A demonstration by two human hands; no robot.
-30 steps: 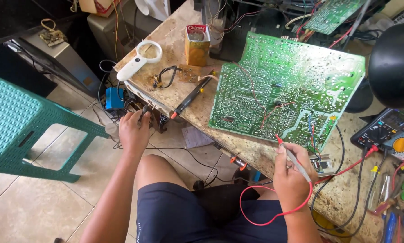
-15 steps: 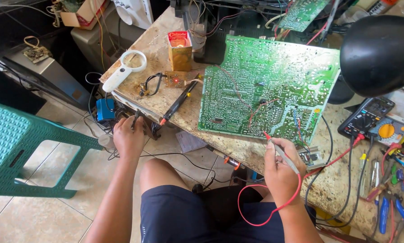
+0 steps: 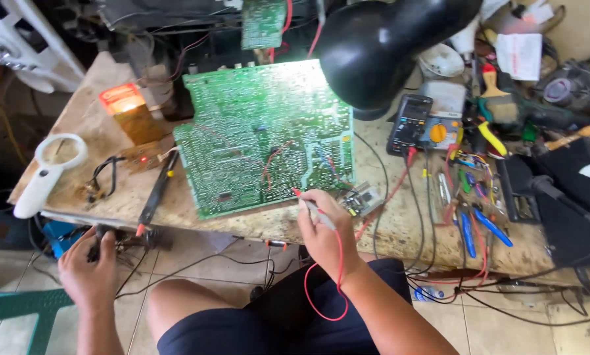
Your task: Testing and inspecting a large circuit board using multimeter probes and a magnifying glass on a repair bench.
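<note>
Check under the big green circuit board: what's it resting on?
The green circuit board lies solder side up on the worn wooden bench, its near edge by the right hand holding a red probe. Whatever is directly beneath the board is covered.

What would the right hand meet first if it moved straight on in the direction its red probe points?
The right hand aims its red probe up-left at the green circuit board. The tip seems to be at the board's lower edge already, so the board comes first, though depth is unclear.
</note>
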